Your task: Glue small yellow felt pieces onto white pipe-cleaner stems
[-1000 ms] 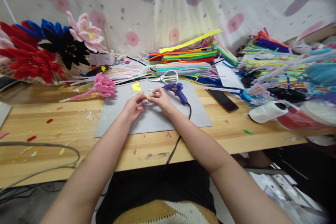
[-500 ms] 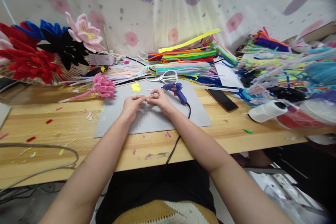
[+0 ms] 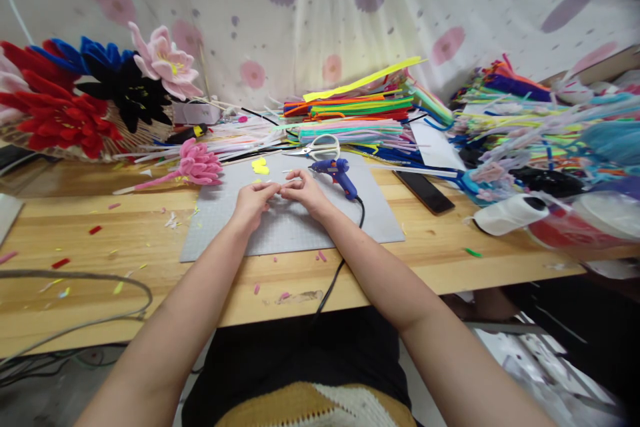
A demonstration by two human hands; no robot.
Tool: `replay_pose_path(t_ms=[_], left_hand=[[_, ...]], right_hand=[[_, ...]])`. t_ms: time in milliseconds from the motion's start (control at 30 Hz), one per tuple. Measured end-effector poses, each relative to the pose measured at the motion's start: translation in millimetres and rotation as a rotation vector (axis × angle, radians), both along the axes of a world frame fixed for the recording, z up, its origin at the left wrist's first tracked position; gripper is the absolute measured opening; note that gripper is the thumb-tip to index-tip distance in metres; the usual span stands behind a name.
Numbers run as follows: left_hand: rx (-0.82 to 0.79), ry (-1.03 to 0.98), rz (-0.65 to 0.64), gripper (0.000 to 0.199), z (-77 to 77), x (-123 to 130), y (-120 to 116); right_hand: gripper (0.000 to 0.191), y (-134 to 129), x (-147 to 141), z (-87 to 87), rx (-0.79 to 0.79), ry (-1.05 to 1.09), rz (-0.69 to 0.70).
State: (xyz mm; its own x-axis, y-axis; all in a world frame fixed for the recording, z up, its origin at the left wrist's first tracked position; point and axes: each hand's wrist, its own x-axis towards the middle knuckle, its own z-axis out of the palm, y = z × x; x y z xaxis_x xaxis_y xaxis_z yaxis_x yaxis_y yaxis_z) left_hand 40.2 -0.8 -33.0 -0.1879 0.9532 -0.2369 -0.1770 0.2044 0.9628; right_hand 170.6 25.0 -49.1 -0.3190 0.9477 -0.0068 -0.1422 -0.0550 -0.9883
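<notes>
My left hand (image 3: 253, 205) and my right hand (image 3: 309, 196) meet over a grey cutting mat (image 3: 295, 233), fingertips almost touching. Both are closed in a pinch. Whatever sits between the fingers is too small and covered to name. Just beyond them lie small bright yellow pieces (image 3: 260, 165). A blue hot glue gun (image 3: 336, 173) rests on the mat right of my right hand, its black cord (image 3: 333, 283) running off the table's front edge. Behind it lie scissors (image 3: 323, 145) with pale handles. Left of my left hand is a pink fuzzy flower (image 3: 199, 163) on a stem.
Bundles of coloured pipe cleaners (image 3: 357, 107) line the back. Red, black and pale pink fuzzy flowers (image 3: 165, 63) stand at the left. On the right are a phone (image 3: 425, 191), a white roll (image 3: 510, 213) and plastic-wrapped materials. Scraps dot the wooden table (image 3: 165, 233).
The view has shifted very slightly. Both hands stay pinched together in the same place, with only a small movement at the fingertips.
</notes>
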Motion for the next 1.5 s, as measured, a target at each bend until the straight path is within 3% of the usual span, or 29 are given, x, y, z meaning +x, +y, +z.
replay_pose_path(t_ms=[567, 867, 1000, 1133, 1200, 1300, 1367, 1500], left_hand=[[0.003, 0.063, -0.046, 0.027, 2.2, -3, -2], [0.010, 0.119, 0.017, 0.032, -1.8, -3, 1], [0.023, 0.098, 0.124, 0.030, -8.5, -8, 7], [0.031, 0.100, 0.168, 0.026, -11.1, -10, 9], [0.039, 0.119, 0.162, 0.025, -11.6, -10, 9], [0.043, 0.178, 0.152, 0.025, -12.8, -9, 8], [0.053, 0.227, 0.148, 0.025, -13.8, -7, 7], [0.123, 0.324, 0.119, 0.018, -17.0, -6, 6]], right_hand=[[0.040, -1, 2, 3.4, -0.051, 0.004, -0.016], [0.038, -2, 2, 8.3, -0.098, -0.011, 0.014], [0.035, -4, 35, 30.0, -0.060, -0.138, 0.182], [0.027, -10, 101, 55.4, 0.007, -0.495, 0.412], [0.029, -10, 130, 58.7, 0.046, -0.680, 0.299], [0.037, -3, 149, 48.7, 0.110, -0.858, -0.068], [0.046, 4, 143, 37.0, 0.128, -0.853, -0.192], [0.046, 14, 112, 15.7, 0.186, -0.791, -0.236]])
